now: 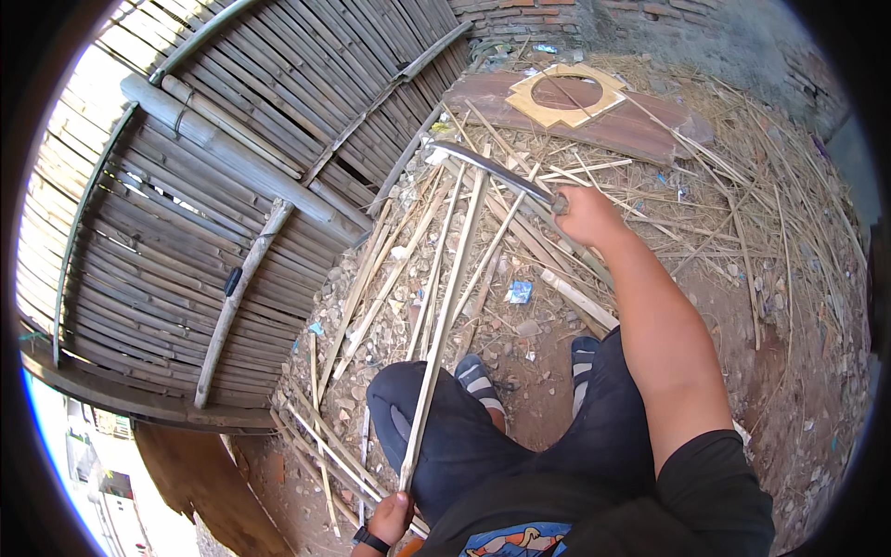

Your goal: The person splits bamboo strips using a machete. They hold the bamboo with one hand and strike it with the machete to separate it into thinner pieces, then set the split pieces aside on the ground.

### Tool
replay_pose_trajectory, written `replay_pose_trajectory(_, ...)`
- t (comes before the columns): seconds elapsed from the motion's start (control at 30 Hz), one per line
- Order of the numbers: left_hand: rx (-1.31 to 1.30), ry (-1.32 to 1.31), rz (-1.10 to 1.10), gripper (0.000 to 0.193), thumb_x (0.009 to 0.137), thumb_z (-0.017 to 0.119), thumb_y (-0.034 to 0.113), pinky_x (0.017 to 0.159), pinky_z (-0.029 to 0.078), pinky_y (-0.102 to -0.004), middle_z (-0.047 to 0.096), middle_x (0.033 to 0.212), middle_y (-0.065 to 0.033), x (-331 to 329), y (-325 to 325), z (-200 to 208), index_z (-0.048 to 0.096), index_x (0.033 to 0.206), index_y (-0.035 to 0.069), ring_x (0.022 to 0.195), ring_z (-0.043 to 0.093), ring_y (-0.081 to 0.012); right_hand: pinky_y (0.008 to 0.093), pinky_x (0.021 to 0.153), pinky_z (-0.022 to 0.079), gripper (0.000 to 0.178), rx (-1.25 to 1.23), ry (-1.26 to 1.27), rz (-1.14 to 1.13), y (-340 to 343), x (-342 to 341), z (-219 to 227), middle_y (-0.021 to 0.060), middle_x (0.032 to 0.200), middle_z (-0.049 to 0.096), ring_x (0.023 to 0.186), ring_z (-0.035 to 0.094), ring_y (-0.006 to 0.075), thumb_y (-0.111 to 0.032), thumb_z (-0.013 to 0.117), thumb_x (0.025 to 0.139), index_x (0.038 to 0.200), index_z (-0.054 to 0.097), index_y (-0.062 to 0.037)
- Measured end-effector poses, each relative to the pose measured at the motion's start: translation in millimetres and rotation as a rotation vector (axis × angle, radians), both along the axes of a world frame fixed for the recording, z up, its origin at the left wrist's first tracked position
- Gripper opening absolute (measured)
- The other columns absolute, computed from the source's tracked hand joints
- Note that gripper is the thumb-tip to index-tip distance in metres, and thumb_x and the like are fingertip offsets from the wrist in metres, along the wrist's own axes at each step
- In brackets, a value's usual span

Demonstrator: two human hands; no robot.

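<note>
In my right hand (590, 217) is the handle of a machete with a long, slightly curved blade (497, 169). The blade points away to the left and lies across the far end of a bamboo strip (444, 339); I cannot tell whether it is cutting in or only touching. My left hand (392, 516), at the lower edge beside my left knee, grips the near end of that long pale strip. The strip slants up and away from my hand, passing along my left thigh. Several more bamboo strips (394, 268) lie on the ground beyond my knees.
A bamboo-slat wall (264, 121) leans along the left. Ahead, a wooden board with a round hole (566, 94) rests on a reddish-brown panel (631, 137). Shavings, stones and a blue wrapper (519, 292) litter the dirt. A brick and plaster wall (650, 23) stands behind.
</note>
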State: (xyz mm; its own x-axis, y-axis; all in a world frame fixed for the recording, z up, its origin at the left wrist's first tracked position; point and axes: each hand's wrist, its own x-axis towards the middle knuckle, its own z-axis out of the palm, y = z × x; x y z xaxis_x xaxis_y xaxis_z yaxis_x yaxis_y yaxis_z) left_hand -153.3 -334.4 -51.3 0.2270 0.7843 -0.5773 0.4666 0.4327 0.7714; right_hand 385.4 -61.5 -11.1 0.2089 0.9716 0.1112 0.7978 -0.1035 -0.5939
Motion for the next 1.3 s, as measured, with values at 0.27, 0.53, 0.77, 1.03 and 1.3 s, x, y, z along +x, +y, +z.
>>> replay_pose_trajectory(0.27,-0.114,-0.100,0.026,0.065,0.097,0.038,0.068,0.045,0.023,-0.0268,0.034,0.057,0.0037,-24,-13,-5,0.045,0.070,0.009,0.048,0.029,-0.0093,0.0469,0.084,0.052,0.039,-0.052,0.037,-0.021,0,3,1,0.0190,0.098,0.070,0.096,0.067,0.0355,-0.021,0.073,0.079,0.116,0.068,-0.0123)
replay_pose_trajectory(0.53,-0.109,-0.205,0.042,0.059,0.103,0.039,0.055,0.056,0.040,-0.0246,0.035,0.057,0.0036,-44,-19,-25,0.049,0.075,0.005,0.049,0.032,-0.0077,0.0463,0.077,0.052,0.026,0.024,-0.169,0.221,-3,-21,18,0.0180,0.090,0.069,0.088,0.067,0.0372,-0.014,0.068,0.074,0.101,0.069,-0.0127)
replay_pose_trajectory(0.77,-0.125,-0.162,0.032,0.064,0.094,0.043,0.070,0.045,0.022,-0.0264,0.035,0.058,0.0036,-31,-13,-17,0.044,0.070,0.011,0.049,0.029,-0.0091,0.0439,0.079,0.053,0.037,-0.015,0.115,-0.002,-3,-2,9,0.0177,0.095,0.071,0.089,0.068,0.0334,-0.020,0.072,0.078,0.114,0.069,-0.0120)
replay_pose_trajectory(1.03,0.033,-0.032,0.037,0.061,0.099,0.041,0.063,0.051,0.032,-0.0266,0.038,0.057,0.0040,-21,-25,-16,0.046,0.072,0.009,0.049,0.034,-0.0084,0.0458,0.080,0.053,0.034,-0.128,-0.018,0.303,-8,-22,23,0.0171,0.093,0.070,0.091,0.068,0.0354,-0.013,0.066,0.072,0.106,0.069,-0.0100)
replay_pose_trajectory(1.3,-0.058,-0.038,0.006,0.040,0.097,0.061,0.042,0.050,0.043,-0.0226,0.049,0.063,0.0033,13,17,33,0.060,0.092,0.002,0.057,0.048,-0.0059,0.0462,0.072,0.053,0.030,-0.021,-0.244,0.537,-26,-70,45,0.0161,0.078,0.068,0.081,0.068,0.0364,-0.019,0.073,0.072,0.100,0.069,-0.0117)
